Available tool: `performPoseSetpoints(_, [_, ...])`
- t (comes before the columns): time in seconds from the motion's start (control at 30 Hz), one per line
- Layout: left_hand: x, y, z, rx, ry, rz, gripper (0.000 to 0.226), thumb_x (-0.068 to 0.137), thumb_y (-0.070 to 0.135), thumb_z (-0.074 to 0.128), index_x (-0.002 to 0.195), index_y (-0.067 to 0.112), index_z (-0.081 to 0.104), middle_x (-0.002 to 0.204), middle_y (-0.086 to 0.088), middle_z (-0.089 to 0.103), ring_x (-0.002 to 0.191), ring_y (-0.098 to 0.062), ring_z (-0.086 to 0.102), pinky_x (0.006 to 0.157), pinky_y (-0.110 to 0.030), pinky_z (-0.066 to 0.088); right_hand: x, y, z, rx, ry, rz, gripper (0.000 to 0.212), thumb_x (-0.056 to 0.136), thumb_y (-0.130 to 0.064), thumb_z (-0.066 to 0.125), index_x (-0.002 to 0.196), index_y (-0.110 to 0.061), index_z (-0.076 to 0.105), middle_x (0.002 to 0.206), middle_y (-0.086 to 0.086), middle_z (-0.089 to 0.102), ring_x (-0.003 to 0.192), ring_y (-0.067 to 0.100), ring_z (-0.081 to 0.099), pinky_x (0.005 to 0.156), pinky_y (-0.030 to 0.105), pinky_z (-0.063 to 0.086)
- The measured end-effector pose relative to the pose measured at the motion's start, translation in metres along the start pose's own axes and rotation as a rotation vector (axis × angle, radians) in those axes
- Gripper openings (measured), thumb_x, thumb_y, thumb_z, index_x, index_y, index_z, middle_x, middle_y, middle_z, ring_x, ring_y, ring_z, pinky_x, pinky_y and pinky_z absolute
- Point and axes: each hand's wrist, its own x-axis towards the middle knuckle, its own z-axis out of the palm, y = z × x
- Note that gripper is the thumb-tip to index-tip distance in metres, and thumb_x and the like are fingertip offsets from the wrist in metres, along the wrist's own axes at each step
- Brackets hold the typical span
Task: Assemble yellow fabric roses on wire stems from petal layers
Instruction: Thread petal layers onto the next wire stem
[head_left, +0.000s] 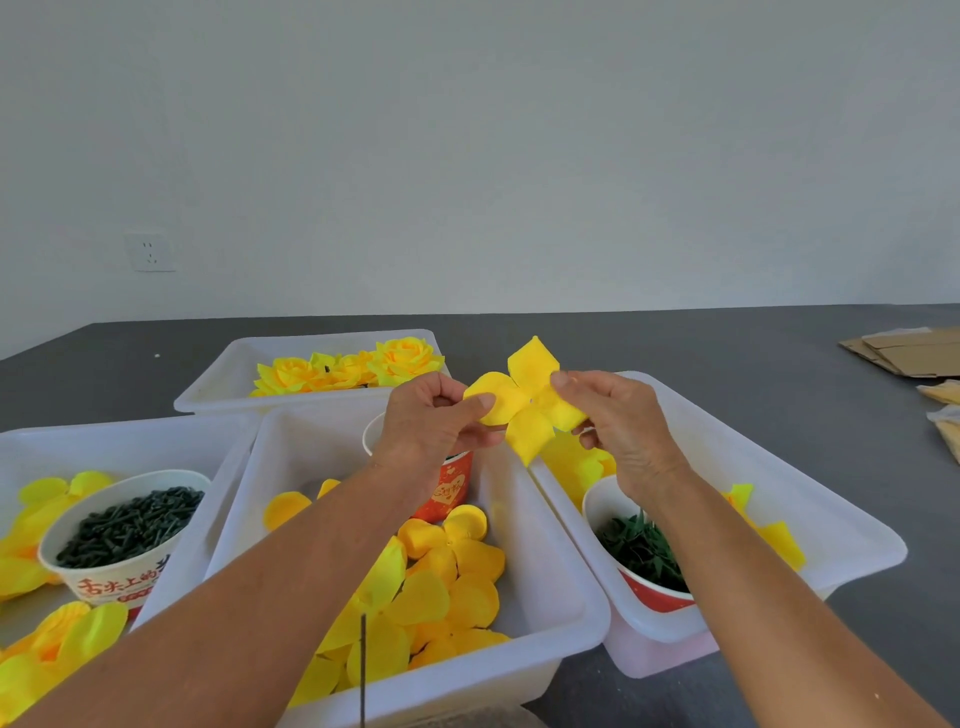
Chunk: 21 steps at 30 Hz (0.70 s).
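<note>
A yellow four-lobed petal layer (524, 402) is held up above the bins between both hands. My left hand (434, 415) pinches its left lobe with thumb and fingers. My right hand (621, 421) pinches its right lobe. A small hole shows near the layer's centre. A thin dark wire stem (363, 670) stands upright at the bottom of the view, in front of the middle bin. Loose yellow petal layers (447, 587) lie in the middle white bin (561, 618). Finished yellow roses (348, 369) lie in the far bin (218, 384).
A paper bowl of dark green pieces (130, 525) sits in the left bin (31, 436) among petals. The right bin (852, 535) holds a red bowl of green leaves (641, 551). A red cup (449, 483) stands in the middle bin. Cardboard (909, 353) lies far right.
</note>
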Motion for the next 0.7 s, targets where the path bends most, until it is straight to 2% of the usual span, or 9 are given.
performPoseSetpoints(0.1, [-0.003,-0.001,0.001,-0.001,-0.068,-0.018,0.011,0.084,-0.002,0.063,0.081,0.0,0.053,0.078,-0.019,0.064,0.057,-0.02,0.069,0.055,-0.026,0.058,0.001,0.005,-0.002,-0.023,-0.002,-0.041,0.01,0.083,-0.009,0.069,0.074,-0.013,0.067,0.058,0.004,0.053,0.04,0.003,0.046,0.04,0.016,0.037])
performPoseSetpoints(0.17, [-0.004,-0.002,0.002,0.007,-0.077,-0.021,0.009,0.086,0.002,0.062,0.092,-0.002,0.056,0.083,-0.017,0.067,0.062,-0.021,0.07,0.057,-0.026,0.058,0.005,0.007,-0.004,-0.002,0.152,-0.017,0.01,0.084,-0.01,0.068,0.074,-0.013,0.066,0.059,0.005,0.052,0.039,0.006,0.046,0.038,0.016,0.035])
performPoseSetpoints(0.23, [-0.004,-0.002,0.002,0.03,-0.059,-0.031,0.01,0.089,0.006,0.06,0.093,-0.002,0.057,0.084,-0.016,0.068,0.063,-0.021,0.07,0.058,-0.026,0.058,0.011,0.01,-0.009,0.002,0.363,0.034,0.003,0.084,-0.013,0.067,0.087,-0.011,0.068,0.067,0.004,0.055,0.043,0.01,0.048,0.042,0.018,0.036])
performPoseSetpoints(0.33, [-0.004,-0.001,0.001,0.066,-0.043,-0.051,0.008,0.092,0.01,0.057,0.088,0.002,0.057,0.084,-0.016,0.068,0.061,-0.021,0.07,0.055,-0.025,0.057,0.017,0.016,-0.018,0.02,0.604,0.095,0.022,0.087,-0.014,0.063,0.109,-0.013,0.063,0.093,0.006,0.061,0.05,0.014,0.055,0.054,0.027,0.045])
performPoseSetpoints(0.4, [-0.003,-0.001,0.001,0.086,-0.044,-0.058,0.01,0.094,0.011,0.055,0.088,0.002,0.058,0.085,-0.016,0.068,0.063,-0.022,0.07,0.055,-0.025,0.057,0.02,0.017,-0.022,0.042,0.675,0.097,0.026,0.09,-0.013,0.059,0.116,-0.012,0.06,0.088,0.0,0.057,0.05,0.014,0.057,0.048,0.021,0.046])
performPoseSetpoints(0.47, [-0.003,-0.001,0.0,0.101,-0.042,-0.062,0.012,0.094,0.012,0.054,0.088,0.002,0.058,0.085,-0.017,0.069,0.066,-0.024,0.07,0.056,-0.026,0.058,0.022,0.018,-0.023,0.037,0.703,0.131,0.03,0.092,-0.012,0.056,0.122,-0.009,0.056,0.073,-0.009,0.048,0.053,0.017,0.059,0.044,0.018,0.046])
performPoseSetpoints(0.53, [-0.002,-0.001,-0.001,0.116,-0.034,-0.062,0.013,0.094,0.012,0.054,0.088,0.002,0.058,0.084,-0.017,0.069,0.067,-0.026,0.071,0.057,-0.027,0.058,0.024,0.02,-0.024,-0.038,0.683,0.189,0.032,0.093,-0.014,0.055,0.123,-0.004,0.054,0.07,-0.005,0.051,0.071,0.027,0.066,0.064,0.033,0.053])
performPoseSetpoints(0.6, [-0.001,-0.001,-0.003,0.129,-0.026,-0.061,0.014,0.094,0.013,0.054,0.087,0.002,0.059,0.084,-0.016,0.07,0.066,-0.025,0.071,0.057,-0.027,0.058,0.025,0.024,-0.026,-0.186,0.634,0.251,0.031,0.092,-0.017,0.055,0.118,0.0,0.055,0.083,0.01,0.063,0.092,0.035,0.063,0.082,0.041,0.051])
performPoseSetpoints(0.7, [0.0,0.0,-0.005,0.138,-0.023,-0.055,0.016,0.095,0.013,0.053,0.083,0.004,0.059,0.08,-0.014,0.069,0.061,-0.022,0.07,0.055,-0.027,0.058,0.024,0.024,-0.027,-0.359,0.589,0.297,0.015,0.089,-0.017,0.054,0.094,-0.003,0.053,0.086,0.013,0.056,0.091,0.034,0.054,0.076,0.037,0.043])
